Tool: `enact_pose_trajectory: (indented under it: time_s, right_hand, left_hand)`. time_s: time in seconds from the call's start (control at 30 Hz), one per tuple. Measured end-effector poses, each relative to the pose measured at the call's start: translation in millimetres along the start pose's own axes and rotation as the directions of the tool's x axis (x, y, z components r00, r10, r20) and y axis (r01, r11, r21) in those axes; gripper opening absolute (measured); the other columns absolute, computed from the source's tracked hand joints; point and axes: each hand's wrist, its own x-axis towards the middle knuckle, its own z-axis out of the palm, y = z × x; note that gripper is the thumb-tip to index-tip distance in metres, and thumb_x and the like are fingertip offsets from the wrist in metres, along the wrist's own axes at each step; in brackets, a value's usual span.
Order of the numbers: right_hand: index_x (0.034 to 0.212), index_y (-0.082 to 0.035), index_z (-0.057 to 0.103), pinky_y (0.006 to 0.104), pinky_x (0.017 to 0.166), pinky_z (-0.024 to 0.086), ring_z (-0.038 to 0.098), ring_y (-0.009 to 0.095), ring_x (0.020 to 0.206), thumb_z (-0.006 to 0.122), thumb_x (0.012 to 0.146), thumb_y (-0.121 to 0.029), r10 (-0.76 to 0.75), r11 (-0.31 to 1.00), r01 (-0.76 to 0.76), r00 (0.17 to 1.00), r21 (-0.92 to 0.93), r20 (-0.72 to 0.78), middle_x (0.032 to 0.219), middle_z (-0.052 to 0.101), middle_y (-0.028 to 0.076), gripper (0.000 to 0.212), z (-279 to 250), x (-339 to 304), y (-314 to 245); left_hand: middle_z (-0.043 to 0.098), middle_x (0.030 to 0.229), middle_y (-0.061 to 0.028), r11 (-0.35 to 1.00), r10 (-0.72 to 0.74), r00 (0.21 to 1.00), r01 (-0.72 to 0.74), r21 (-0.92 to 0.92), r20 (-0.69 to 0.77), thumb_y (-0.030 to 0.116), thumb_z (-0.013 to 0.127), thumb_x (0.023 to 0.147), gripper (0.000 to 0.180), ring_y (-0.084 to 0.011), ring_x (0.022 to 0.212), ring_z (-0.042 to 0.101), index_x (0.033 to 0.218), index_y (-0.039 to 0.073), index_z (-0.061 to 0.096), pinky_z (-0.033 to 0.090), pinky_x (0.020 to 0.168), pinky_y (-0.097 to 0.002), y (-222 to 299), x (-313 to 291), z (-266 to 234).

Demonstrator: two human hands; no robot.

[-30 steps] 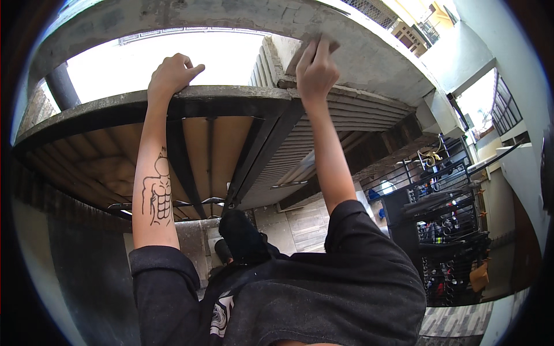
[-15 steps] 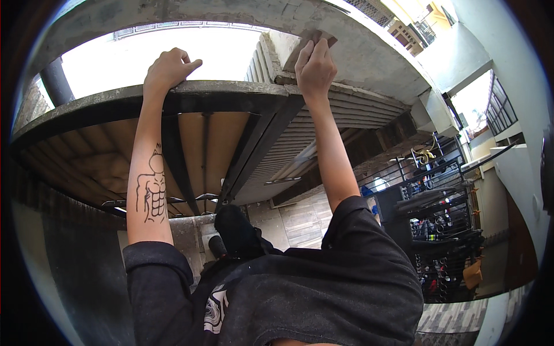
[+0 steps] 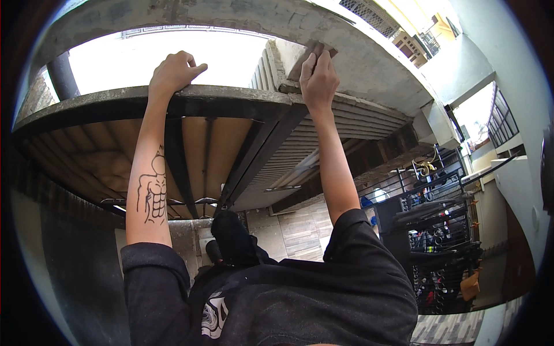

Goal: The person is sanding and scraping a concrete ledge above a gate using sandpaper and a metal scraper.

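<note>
Right grip [image 3: 319, 83] pinches half-hidden brown pad [image 3: 317, 48] against concrete beam [image 3: 375, 72].
Left of pad: left grip [image 3: 173, 72] half-curled, hold unclear.

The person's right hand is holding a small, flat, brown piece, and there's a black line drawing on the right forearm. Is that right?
Not quite: the black line drawing is on the bare left forearm, not the right one, as the head view shows. The right hand does hold the small, flat, brown piece.

right hand [image 3: 319, 83] holds brown piece [image 3: 333, 53]
</note>
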Motion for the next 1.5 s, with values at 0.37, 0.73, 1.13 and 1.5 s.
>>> enact_pose_trajectory:
  time_s: [0.37, 0.73, 1.13, 1.5]
  right_hand:
    - [0.088, 0.002, 0.061, 0.0266, 0.062, 0.048, 0.057, 0.012, 0.074, 0.078, 0.074, -0.017, 0.558, 0.687, -0.435, 0.829, 0.582, -0.038, 0.086, 0.057, 0.006, 0.029, -29, 1, 9]
    - [0.088, 0.000, 0.062, 0.0260, 0.065, 0.050, 0.062, 0.015, 0.064, 0.080, 0.070, -0.010, 0.552, 0.742, -0.448, 0.830, 0.498, -0.075, 0.078, 0.065, 0.008, 0.027, -36, 22, -6]
    - [0.118, 0.001, 0.056, 0.0352, 0.088, 0.052, 0.055, 0.033, 0.114, 0.067, 0.079, -0.001, -0.186, 0.982, 0.183, 0.939, -0.037, -0.290, 0.129, 0.050, 0.019, 0.041, -3, 17, 8]
    - [0.142, 0.010, 0.007, 0.0577, 0.110, 0.006, 0.004, 0.039, 0.141, 0.038, 0.090, -0.056, 0.075, 0.995, -0.056, 0.967, -0.082, 0.245, 0.149, 0.005, 0.030, 0.090, 4, -33, -9]
  left_hand:
    - [0.069, 0.079, -0.0092, 1.000, 0.000, 1.000, 0.000, 0.007, 0.014, 0.048, 0.063, 0.077, 0.040, -0.0231, 0.083, 0.067, 0.084, 0.010, 0.069, 0.050, 0.081, -0.0393, 0, 4, 2]
    - [0.069, 0.081, -0.0097, 1.000, 0.012, 1.000, -0.012, -0.009, -0.009, 0.048, 0.062, 0.079, 0.039, -0.0232, 0.084, 0.067, 0.084, 0.010, 0.069, 0.049, 0.081, -0.0397, -2, 2, 1]
    - [0.068, 0.070, -0.0073, 1.000, 0.012, 1.000, -0.012, -0.004, -0.015, 0.047, 0.062, 0.079, 0.037, -0.0208, 0.077, 0.067, 0.082, 0.010, 0.069, 0.050, 0.078, -0.0389, -3, 4, 1]
    - [0.065, 0.062, -0.0057, 0.998, 0.059, 0.996, -0.057, 0.036, -0.070, 0.047, 0.061, 0.079, 0.040, -0.0161, 0.062, 0.065, 0.079, 0.007, 0.068, 0.049, 0.065, -0.0316, -4, 0, 10]
